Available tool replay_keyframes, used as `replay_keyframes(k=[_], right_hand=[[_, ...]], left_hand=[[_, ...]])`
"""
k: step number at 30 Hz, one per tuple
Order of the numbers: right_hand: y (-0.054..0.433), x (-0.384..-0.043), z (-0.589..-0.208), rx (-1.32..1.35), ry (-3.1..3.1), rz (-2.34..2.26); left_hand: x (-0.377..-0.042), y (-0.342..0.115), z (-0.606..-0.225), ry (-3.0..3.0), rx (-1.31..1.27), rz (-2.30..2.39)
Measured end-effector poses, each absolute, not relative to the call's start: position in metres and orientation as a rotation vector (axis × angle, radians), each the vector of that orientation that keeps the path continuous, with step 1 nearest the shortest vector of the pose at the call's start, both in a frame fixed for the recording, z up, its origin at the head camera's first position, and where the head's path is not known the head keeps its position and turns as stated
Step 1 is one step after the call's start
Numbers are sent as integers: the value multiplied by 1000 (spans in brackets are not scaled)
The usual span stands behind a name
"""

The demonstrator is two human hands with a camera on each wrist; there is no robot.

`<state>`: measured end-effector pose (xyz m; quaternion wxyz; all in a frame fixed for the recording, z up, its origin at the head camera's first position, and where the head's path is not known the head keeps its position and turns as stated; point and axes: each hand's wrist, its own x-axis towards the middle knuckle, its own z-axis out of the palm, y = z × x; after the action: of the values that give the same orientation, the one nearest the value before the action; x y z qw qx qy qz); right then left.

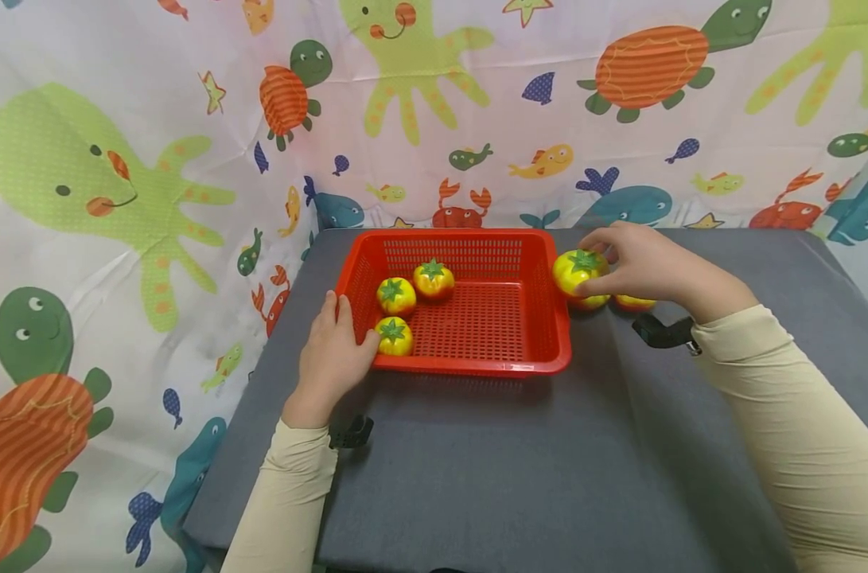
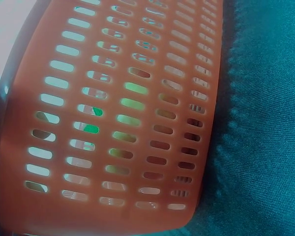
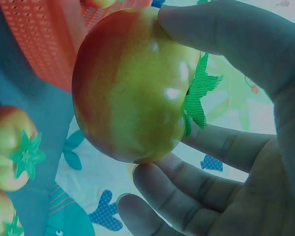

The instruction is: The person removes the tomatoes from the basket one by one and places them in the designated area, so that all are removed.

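Right hand (image 1: pixel 637 259) pinches a yellow-red fruit (image 1: pixel 571 272); left hand (image 1: pixel 329 354) lies spread against the red basket (image 1: pixel 469 367).

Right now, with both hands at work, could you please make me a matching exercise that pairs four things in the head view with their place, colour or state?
Things:
1. Left hand
2. Right hand
3. Basket
4. Tablecloth

Descriptions:
A. Holding a single fruit
B. Grey, spread underneath
C. At the basket's left side
D. Red, with three fruits inside

Right pairs: 1-C, 2-A, 3-D, 4-B.
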<state>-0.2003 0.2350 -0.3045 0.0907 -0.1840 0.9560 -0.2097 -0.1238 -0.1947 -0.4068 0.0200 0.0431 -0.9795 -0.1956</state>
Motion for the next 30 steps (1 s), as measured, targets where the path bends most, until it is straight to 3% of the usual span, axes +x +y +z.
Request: replay_keyframes(k=[10, 30], right_hand=[[253, -199, -314, -458, 2847, -627], [268, -189, -376, -468, 2802, -746]], left_hand=[[-124, -194, -407, -3050, 147, -614], [-123, -198, -408, -3058, 162, -620]])
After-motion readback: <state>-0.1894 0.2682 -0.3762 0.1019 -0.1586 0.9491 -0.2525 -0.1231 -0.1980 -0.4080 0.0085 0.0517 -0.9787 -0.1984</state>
